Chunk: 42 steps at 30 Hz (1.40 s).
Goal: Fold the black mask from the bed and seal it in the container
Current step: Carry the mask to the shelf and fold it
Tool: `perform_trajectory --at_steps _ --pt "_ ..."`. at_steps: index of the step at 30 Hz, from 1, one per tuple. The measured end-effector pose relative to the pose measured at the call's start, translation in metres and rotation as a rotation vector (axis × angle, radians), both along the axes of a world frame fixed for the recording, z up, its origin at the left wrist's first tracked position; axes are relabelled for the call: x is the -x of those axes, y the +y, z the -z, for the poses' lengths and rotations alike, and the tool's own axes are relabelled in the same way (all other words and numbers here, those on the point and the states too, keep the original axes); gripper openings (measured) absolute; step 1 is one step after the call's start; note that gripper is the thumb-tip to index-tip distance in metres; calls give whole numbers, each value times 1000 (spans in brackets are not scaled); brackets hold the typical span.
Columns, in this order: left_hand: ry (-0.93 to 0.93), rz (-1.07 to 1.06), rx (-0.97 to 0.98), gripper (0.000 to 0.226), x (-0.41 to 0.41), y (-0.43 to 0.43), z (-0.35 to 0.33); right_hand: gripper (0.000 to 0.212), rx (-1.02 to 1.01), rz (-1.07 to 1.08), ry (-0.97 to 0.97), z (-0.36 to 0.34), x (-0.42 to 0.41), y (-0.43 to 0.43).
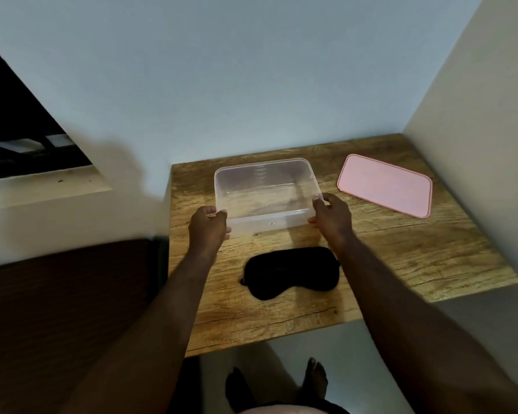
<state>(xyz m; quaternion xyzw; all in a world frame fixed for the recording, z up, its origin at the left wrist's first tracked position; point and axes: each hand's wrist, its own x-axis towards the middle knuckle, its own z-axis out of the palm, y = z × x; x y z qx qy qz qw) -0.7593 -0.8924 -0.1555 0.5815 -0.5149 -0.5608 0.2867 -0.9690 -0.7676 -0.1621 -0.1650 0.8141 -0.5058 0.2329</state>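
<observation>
A clear plastic container (263, 174) stands open and empty at the back of a small wooden table (401, 264). My left hand (208, 227) grips its near left corner and my right hand (332, 215) grips its near right corner. The black mask (290, 271) lies flat and unfolded on the table, just in front of the container and between my forearms. The pink lid (385, 185) rests flat on the table to the right of the container, apart from it.
The table sits in a corner, with a pale wall behind and another on the right. A dark brown bed (57, 309) lies to the left, close to the table's left edge. A window ledge (42, 189) runs at upper left. My bare feet (281, 383) stand below the front edge.
</observation>
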Motion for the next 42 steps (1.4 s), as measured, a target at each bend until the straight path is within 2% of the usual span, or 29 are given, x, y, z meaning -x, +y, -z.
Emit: perform_trajectory --at_steps 3,6,8,10,12,14,16,20,22,25,29,31,33,37,42 --pt "-20 -13 19 31 -3 -5 -2 42 4 -23 -20 -4 0 -11" --pt "22 -102 -43 33 -18 5 3 38 -55 11 48 -2 2 5" --pt "-18 -150 30 29 -30 26 15 39 -151 56 66 6 3 31" --pt "-151 -11 305 15 -38 57 29 46 -265 32 69 19 -1 61" --pt "-205 236 524 9 -35 87 39 36 -326 -29 63 31 -8 84" --pt "-245 462 648 13 -24 107 45 35 -381 -99 112 37 -16 92" --pt "-283 596 677 19 -9 117 48 34 -393 -127 134 38 -21 89" --pt "-363 825 537 31 12 122 54 24 -363 -132 47 34 -23 86" --pt "-353 850 480 28 14 119 55 24 -292 -94 -25 26 -22 87" --pt "-257 777 320 20 14 111 49 20 -153 -88 -106 6 -30 85" --pt "78 444 -247 51 13 97 31 24 -27 -191 -77 -20 -60 71" --pt "186 413 -413 63 6 87 27 28 54 -291 -161 -26 -76 64" --pt "203 409 -451 61 -3 81 24 29 73 -365 -228 -25 -86 61" --pt "95 411 -373 18 -13 76 28 21 56 -349 -294 -8 -95 63" --pt "48 367 -253 28 -19 73 26 12 62 -298 -42 15 -100 64"
